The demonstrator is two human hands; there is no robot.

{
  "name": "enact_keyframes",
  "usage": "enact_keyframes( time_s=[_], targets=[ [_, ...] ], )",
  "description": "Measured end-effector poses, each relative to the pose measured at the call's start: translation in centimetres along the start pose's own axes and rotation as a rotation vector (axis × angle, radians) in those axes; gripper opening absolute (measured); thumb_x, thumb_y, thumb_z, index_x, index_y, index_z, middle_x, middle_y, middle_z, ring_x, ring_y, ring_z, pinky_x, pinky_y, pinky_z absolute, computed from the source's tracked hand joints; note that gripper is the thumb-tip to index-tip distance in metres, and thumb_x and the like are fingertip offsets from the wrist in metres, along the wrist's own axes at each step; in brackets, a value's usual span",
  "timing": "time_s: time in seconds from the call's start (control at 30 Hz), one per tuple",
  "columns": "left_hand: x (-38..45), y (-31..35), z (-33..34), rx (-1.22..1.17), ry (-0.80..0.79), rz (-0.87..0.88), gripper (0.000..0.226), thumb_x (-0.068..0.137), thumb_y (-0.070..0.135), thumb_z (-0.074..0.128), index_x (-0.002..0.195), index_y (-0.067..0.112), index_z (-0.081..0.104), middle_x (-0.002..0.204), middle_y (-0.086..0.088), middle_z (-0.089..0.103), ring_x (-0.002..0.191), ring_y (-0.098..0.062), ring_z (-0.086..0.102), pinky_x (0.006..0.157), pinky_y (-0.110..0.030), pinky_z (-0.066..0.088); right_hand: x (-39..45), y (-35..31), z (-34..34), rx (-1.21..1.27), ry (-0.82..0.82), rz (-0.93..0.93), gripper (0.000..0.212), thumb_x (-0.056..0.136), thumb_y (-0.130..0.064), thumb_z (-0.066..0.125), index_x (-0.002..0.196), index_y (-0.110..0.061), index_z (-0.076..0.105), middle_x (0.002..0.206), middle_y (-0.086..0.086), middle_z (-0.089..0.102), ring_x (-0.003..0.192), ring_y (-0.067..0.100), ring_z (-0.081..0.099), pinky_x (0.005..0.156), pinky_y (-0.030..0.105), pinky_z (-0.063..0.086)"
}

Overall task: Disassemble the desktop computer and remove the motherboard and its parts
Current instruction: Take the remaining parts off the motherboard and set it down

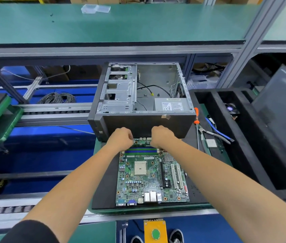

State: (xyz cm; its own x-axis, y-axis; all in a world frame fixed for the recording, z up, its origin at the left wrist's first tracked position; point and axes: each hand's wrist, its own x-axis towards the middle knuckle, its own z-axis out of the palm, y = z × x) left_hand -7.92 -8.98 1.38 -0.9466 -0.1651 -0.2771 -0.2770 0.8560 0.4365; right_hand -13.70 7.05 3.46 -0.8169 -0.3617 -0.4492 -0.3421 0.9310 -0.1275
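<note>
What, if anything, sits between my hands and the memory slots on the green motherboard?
Nothing visible does. Left hand and right hand are already at opposite ends of the blue and green memory slots on the green motherboard.

A green rectangular motherboard (152,178) is lying flat on a dark foam mat, its bare square processor socket (140,168) facing up and blue and green memory sticks (140,150) sitting at its far edge. Just behind it, an open grey metal computer case (142,100) is standing emptied, loose cables trailing inside.

View: one head-worn wide-angle camera.
Facing: aimed forward and down, over both forearms.
Nearness: motherboard (152,178) seen close; computer case (142,95) just beyond.
</note>
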Motion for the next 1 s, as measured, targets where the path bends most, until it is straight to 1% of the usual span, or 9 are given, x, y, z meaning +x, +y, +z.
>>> enact_keyframes(
  time_s=[0.07,0.13,0.2,0.3,0.5,0.63,0.73,0.83,1.0],
  targets=[
    [-0.1,0.8,0.3,0.052,-0.127,0.089,0.027,0.083,0.017,0.069,0.109,0.013,0.07,0.107,-0.003,0.068,0.092,-0.018,0.062,0.086,-0.034,0.053,-0.3,-0.8,0.2,-0.028,0.006,-0.071,0.009,0.081,-0.012,0.059,0.089,-0.01,0.056,0.078,0.005,0.055,0.069,0.024,0.055,0.063,0.033,0.047],
    [-0.2,1.0,0.6,0.162,-0.168,0.139,0.032,0.084,0.024,0.072,0.115,0.015,0.068,0.112,-0.003,0.066,0.097,-0.021,0.062,0.089,-0.04,0.052,-0.3,-1.1,0.9,-0.039,-0.031,-0.128,0.015,0.082,-0.01,0.059,0.097,-0.009,0.059,0.09,0.008,0.061,0.076,0.026,0.058,0.068,0.035,0.051],
    [-0.2,0.8,1.1,0.253,-0.142,0.162,0.031,0.086,0.026,0.07,0.116,0.018,0.066,0.113,-0.003,0.066,0.1,-0.023,0.061,0.088,-0.041,0.052,-0.3,-1.0,1.7,-0.081,-0.025,-0.166,0.021,0.084,-0.01,0.061,0.105,-0.009,0.059,0.1,0.009,0.061,0.082,0.028,0.057,0.072,0.037,0.049],
    [-0.3,0.6,1.7,0.288,-0.088,0.185,0.022,0.09,0.024,0.065,0.112,0.021,0.065,0.11,-0.004,0.066,0.099,-0.024,0.06,0.082,-0.038,0.051,-0.1,-0.7,2.5,-0.108,0.053,-0.19,0.015,0.087,-0.008,0.06,0.103,-0.011,0.06,0.103,0.01,0.061,0.087,0.029,0.058,0.071,0.037,0.041],
    [-0.7,0.9,1.6,0.353,0.018,0.242,0.021,0.088,0.008,0.054,0.104,0.019,0.065,0.102,-0.003,0.069,0.092,-0.025,0.061,0.07,-0.034,0.045,-0.6,-0.5,2.2,-0.131,0.189,-0.246,0.018,0.082,-0.003,0.06,0.085,-0.014,0.047,0.095,0.006,0.055,0.074,0.025,0.048,0.062,0.036,0.039],
    [-1.2,1.0,1.2,0.257,0.074,0.278,0.019,0.089,0.008,0.057,0.101,0.019,0.066,0.1,0.001,0.069,0.091,-0.022,0.061,0.076,-0.034,0.047,-1.3,-0.3,1.1,-0.107,0.143,-0.242,0.014,0.081,-0.008,0.06,0.086,-0.014,0.048,0.083,0.004,0.05,0.069,0.023,0.049,0.06,0.035,0.04],
    [-1.5,1.9,0.7,0.118,0.034,0.298,0.015,0.091,0.011,0.059,0.1,0.018,0.068,0.101,0.001,0.068,0.09,-0.019,0.06,0.08,-0.037,0.051,-2.1,0.1,-0.1,-0.073,0.07,-0.26,0.009,0.081,-0.007,0.058,0.085,-0.012,0.051,0.073,0.003,0.052,0.065,0.022,0.053,0.058,0.034,0.045],
    [-1.8,3.0,0.3,0.003,0.007,0.313,0.014,0.09,0.009,0.061,0.098,0.016,0.07,0.096,0.0,0.067,0.084,-0.016,0.058,0.074,-0.032,0.047,-3.1,0.7,-0.7,0.052,0.078,-0.318,0.01,0.084,-0.007,0.058,0.093,-0.01,0.061,0.085,0.007,0.062,0.076,0.025,0.059,0.066,0.036,0.053],
    [-2.4,5.2,0.3,-0.245,-0.107,0.283,0.015,0.084,0.012,0.072,0.099,0.016,0.071,0.09,0.001,0.069,0.083,-0.01,0.063,0.067,-0.015,0.044,-5.2,3.7,-1.5,0.15,0.081,-0.32,0.014,0.082,-0.015,0.068,0.094,-0.008,0.071,0.092,0.005,0.065,0.082,0.023,0.057,0.071,0.03,0.046]
  ],
)
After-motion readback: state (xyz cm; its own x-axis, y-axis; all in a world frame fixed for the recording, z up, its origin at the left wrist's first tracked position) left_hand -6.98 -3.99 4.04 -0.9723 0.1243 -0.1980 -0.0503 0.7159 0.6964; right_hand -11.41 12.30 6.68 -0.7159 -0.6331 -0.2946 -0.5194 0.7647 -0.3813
